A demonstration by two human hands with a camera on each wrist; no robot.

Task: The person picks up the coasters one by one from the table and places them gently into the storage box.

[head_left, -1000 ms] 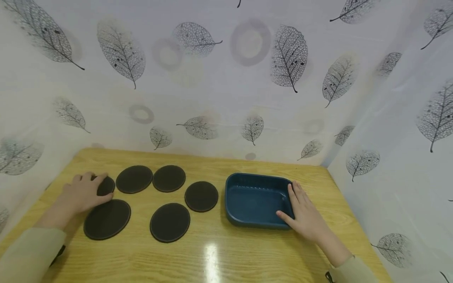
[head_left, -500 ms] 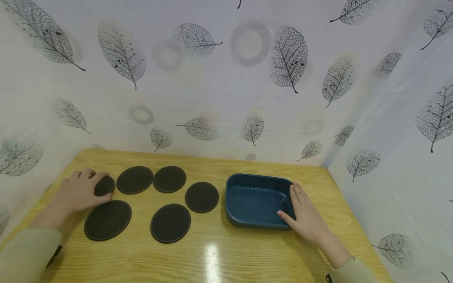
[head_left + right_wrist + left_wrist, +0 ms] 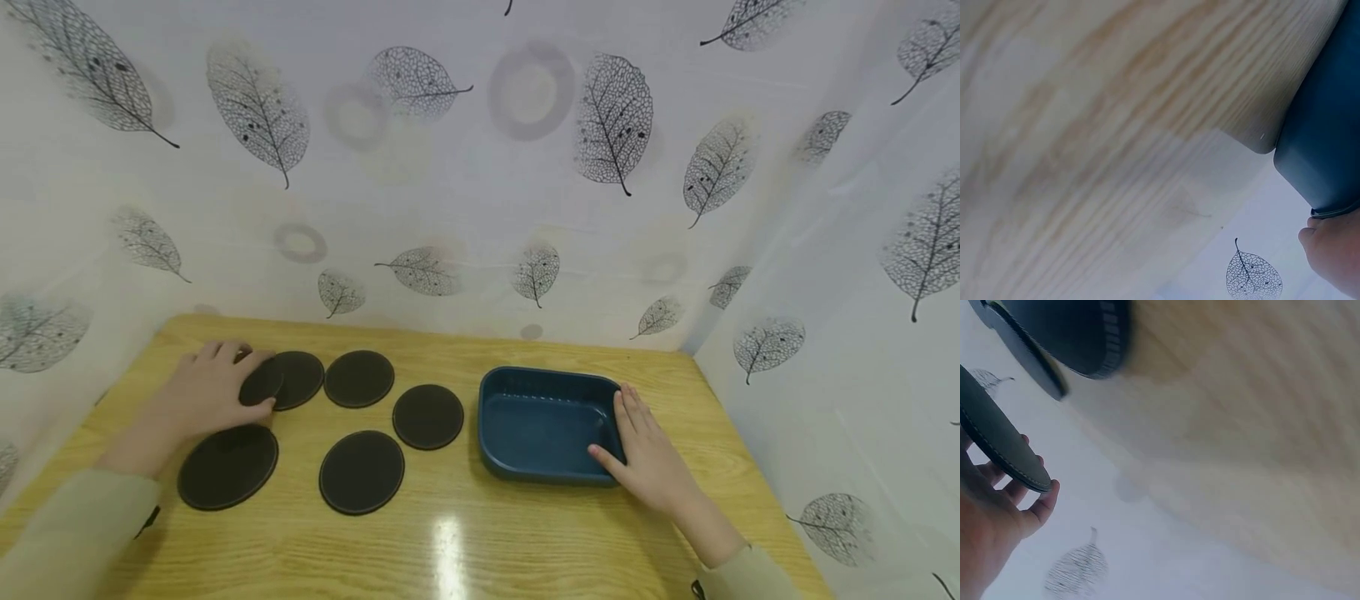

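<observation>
My left hand pinches a small round black coaster by its edge, fingertips along the far side and thumb near. In the left wrist view the coaster is off the table and shows stitching along its rim. It overlaps another black coaster in the head view. A larger coaster lies just below this hand. At the right, my right hand holds the right wall of a deep blue rectangular dish, thumb over the inside and fingers along the outer rim. The dish has nothing in it.
Three more black coasters lie flat between the hands: one at the back, one near the dish, one at the front. The wooden table meets a leaf-patterned white curtain behind and at the sides.
My left hand has lifted the small coaster from the far left and carried it right, over the edge of the neighbouring coaster. The right hand and dish have stayed put.
</observation>
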